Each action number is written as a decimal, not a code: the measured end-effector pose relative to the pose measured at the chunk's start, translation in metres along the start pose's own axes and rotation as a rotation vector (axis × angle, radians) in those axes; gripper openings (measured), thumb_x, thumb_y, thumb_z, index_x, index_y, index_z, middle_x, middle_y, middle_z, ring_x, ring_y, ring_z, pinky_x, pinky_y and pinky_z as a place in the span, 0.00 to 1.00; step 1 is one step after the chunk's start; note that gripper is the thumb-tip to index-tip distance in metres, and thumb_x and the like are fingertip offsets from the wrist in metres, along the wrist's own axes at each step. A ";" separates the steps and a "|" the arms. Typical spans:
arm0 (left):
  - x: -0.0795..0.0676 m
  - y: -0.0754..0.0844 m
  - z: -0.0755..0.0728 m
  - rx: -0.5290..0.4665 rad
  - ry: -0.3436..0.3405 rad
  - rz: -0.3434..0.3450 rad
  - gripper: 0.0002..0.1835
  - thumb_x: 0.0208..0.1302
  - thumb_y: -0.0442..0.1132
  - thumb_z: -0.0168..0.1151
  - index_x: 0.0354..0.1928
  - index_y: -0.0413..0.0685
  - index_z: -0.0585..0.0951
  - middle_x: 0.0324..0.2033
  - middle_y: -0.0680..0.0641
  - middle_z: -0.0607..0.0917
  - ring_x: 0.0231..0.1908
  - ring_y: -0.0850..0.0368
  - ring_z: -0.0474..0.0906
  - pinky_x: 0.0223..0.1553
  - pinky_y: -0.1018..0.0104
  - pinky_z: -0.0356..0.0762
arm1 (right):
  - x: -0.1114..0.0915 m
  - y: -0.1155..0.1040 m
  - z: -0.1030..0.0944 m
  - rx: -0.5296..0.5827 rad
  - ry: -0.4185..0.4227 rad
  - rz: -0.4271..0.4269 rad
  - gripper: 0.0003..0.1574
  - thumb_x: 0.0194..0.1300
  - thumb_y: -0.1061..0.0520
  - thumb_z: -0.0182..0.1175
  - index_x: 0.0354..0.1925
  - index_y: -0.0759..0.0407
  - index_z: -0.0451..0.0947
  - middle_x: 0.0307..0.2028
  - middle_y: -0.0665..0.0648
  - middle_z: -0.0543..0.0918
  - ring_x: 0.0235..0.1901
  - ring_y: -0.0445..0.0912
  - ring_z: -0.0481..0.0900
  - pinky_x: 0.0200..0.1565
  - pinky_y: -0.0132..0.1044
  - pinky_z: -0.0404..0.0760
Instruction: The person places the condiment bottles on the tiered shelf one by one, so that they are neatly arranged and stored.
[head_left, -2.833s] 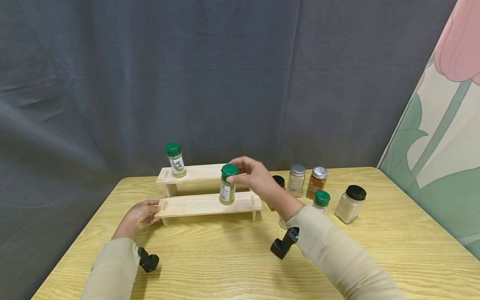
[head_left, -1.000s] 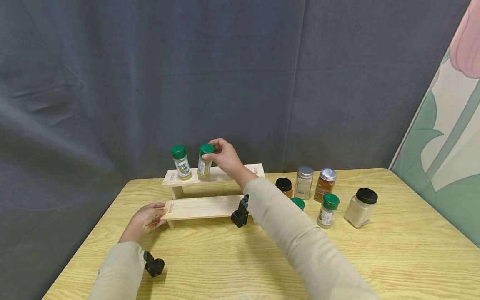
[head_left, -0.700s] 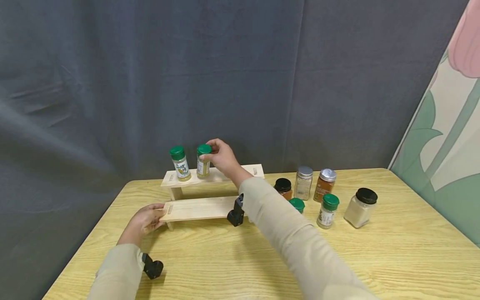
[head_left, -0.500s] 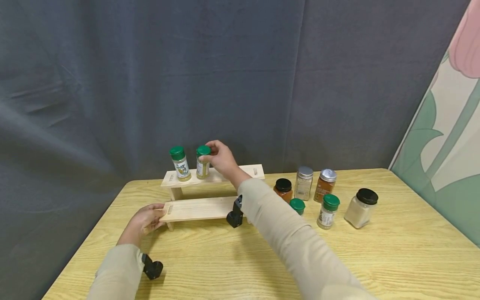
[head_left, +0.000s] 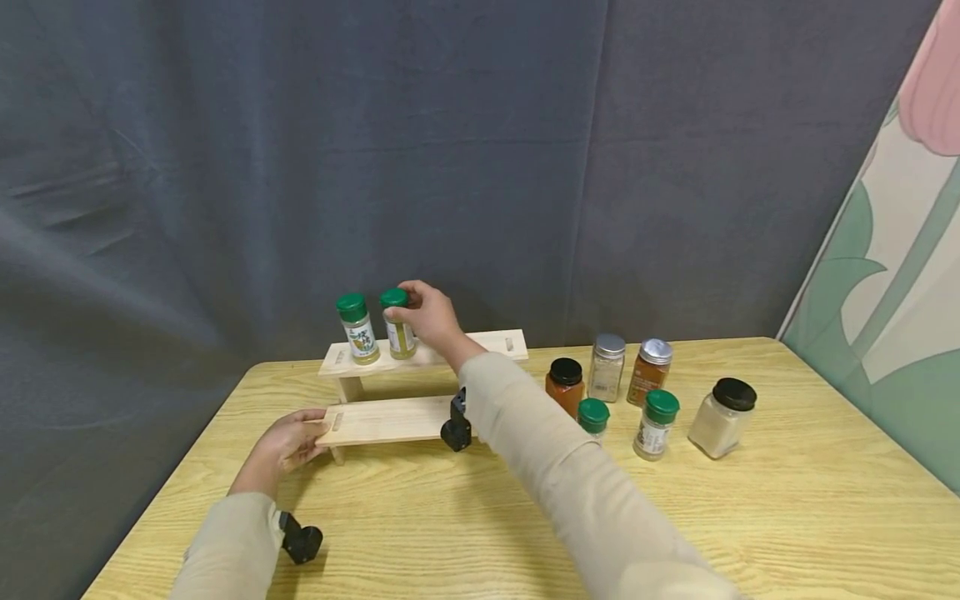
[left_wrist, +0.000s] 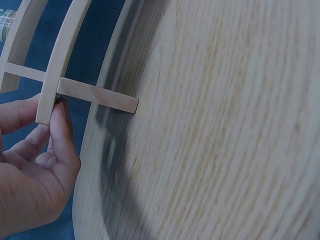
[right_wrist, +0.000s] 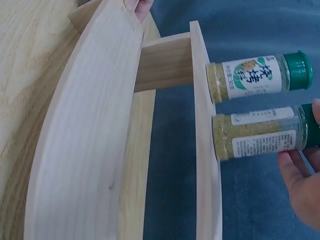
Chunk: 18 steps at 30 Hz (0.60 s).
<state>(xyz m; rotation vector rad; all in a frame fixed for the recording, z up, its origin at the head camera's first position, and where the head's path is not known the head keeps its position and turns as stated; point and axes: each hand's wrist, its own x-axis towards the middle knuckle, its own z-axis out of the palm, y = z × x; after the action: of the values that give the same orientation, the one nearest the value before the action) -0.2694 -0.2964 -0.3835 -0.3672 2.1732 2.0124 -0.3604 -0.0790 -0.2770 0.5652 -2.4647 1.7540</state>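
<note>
A two-step wooden rack [head_left: 397,418] stands on the table. My left hand [head_left: 288,446] pinches the left end of its lower step; in the left wrist view the thumb and fingers [left_wrist: 62,135] lie on both faces of the board. On the upper step, at the left, a green-capped spice jar [head_left: 358,333] stands upright. Just right of it is a second green-capped spice jar [right_wrist: 260,134], its base at the board. My right hand [head_left: 431,318] holds this second jar around its cap and upper part. A narrow gap separates the two jars.
Right of the rack stand several more jars: a black-capped orange one [head_left: 565,387], two silver-capped ones [head_left: 606,371], two green-capped ones [head_left: 652,429] and a square black-capped jar [head_left: 722,418]. A dark curtain [head_left: 480,167] hangs behind the table [head_left: 390,533].
The second jar, held by my right hand, has gone from over the lower step up to the upper step, then left toward the first jar. My left hand keeps its hold on the rack.
</note>
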 end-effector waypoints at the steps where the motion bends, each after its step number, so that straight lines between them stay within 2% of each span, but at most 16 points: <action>1: 0.000 0.000 0.000 -0.001 -0.002 0.000 0.26 0.59 0.28 0.49 0.58 0.28 0.54 0.25 0.50 0.74 0.24 0.63 0.72 0.26 0.73 0.70 | 0.000 0.000 0.001 -0.005 0.002 0.004 0.30 0.52 0.54 0.61 0.54 0.55 0.67 0.40 0.52 0.75 0.41 0.43 0.72 0.41 0.36 0.71; 7: 0.000 0.002 0.004 0.013 -0.017 0.000 0.25 0.59 0.28 0.48 0.57 0.27 0.55 0.24 0.51 0.75 0.24 0.63 0.73 0.26 0.73 0.70 | -0.003 0.000 0.002 -0.026 0.020 0.010 0.32 0.53 0.56 0.61 0.57 0.54 0.65 0.44 0.52 0.74 0.44 0.44 0.71 0.43 0.37 0.70; 18: 0.003 0.001 0.006 0.022 -0.010 -0.002 0.25 0.60 0.29 0.48 0.57 0.27 0.55 0.22 0.51 0.76 0.22 0.64 0.73 0.24 0.73 0.70 | -0.003 0.003 -0.005 0.032 0.087 0.013 0.27 0.53 0.57 0.61 0.52 0.59 0.67 0.45 0.55 0.74 0.44 0.46 0.72 0.40 0.34 0.72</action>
<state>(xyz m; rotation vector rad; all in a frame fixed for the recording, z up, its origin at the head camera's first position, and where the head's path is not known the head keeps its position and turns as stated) -0.2731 -0.2904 -0.3838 -0.3552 2.1862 1.9835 -0.3593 -0.0729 -0.2794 0.4663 -2.3918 1.7855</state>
